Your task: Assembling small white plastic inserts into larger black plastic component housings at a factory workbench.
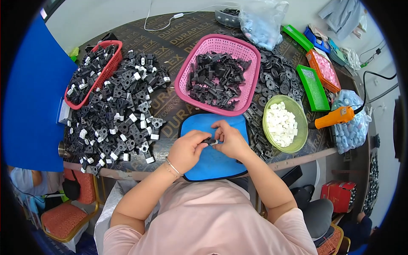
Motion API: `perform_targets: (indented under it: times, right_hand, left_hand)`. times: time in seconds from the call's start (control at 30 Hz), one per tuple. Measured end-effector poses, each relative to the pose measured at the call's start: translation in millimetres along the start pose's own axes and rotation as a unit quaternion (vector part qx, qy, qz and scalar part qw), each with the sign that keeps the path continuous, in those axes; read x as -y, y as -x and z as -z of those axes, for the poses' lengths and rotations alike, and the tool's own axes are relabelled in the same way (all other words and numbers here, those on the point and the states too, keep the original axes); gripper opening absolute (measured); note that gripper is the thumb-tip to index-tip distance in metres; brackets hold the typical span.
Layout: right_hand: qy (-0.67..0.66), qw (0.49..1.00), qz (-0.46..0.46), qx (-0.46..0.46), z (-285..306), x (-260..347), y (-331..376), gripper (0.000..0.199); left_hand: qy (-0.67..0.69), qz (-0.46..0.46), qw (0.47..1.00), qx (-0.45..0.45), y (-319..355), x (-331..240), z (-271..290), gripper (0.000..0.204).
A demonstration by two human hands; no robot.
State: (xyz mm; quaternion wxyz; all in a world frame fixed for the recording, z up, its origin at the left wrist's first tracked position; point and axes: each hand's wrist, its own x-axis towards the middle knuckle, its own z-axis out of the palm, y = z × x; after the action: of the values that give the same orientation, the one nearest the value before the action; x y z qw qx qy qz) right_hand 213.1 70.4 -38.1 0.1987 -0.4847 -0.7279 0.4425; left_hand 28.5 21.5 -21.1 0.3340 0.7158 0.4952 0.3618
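Observation:
Over the blue mat [208,168], both my hands meet at a small black plastic part [208,140] with a pale piece at its right end. My left hand [187,147] pinches its left side between thumb and fingers. The fingertips of my right hand [231,141] close on the pale end; its exact shape is partly hidden by them. Just beyond the mat stands a pink basket [182,80] of loose black plastic parts [216,78]. Right of my right hand, a yellow-green basket [302,131] holds small white pieces [280,124].
Black parts with white ends [123,114] are heaped at left, beside a red basket [111,66]. Black discs [276,74] lie behind the white pieces. Farther right are an orange power tool [338,117], a green tray [312,89] and a bag of blue-grey pieces [350,127].

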Motion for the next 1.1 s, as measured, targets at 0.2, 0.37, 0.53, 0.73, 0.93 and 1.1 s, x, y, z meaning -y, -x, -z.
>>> perform_targets:
  times: [0.2,0.37,0.53,0.73,0.93,1.1]
  right_hand:
    - [0.008,1.0,-0.001,0.001,-1.3,-2.5,0.4,0.054]
    - [-0.002,0.998,0.058,-0.033,-5.6,-17.2,2.0,0.049]
    - [0.014,0.995,0.086,-0.045,-1.3,-13.5,3.7,0.042]
    - [0.105,0.984,0.088,0.114,61.4,33.0,6.0,0.036]
    - [0.309,0.942,0.11,-0.07,91.5,54.8,-65.0,0.031]
    - [0.377,0.925,0.047,-0.021,75.0,30.8,-104.0,0.023]
  left_hand:
    - [-0.239,-0.079,0.967,0.05,-7.8,-16.8,-13.0,0.024]
    - [-0.381,-0.103,0.913,0.104,-17.5,-40.1,-30.7,0.023]
    - [-0.367,-0.07,0.922,0.105,-24.2,-39.9,-32.6,0.023]
    - [-0.317,-0.028,0.944,0.092,-19.1,-28.8,-14.3,0.025]
    - [-0.341,0.044,0.937,-0.063,-2.1,-27.0,67.4,0.022]
    - [-0.42,0.043,0.886,-0.19,6.2,-18.1,92.9,0.05]
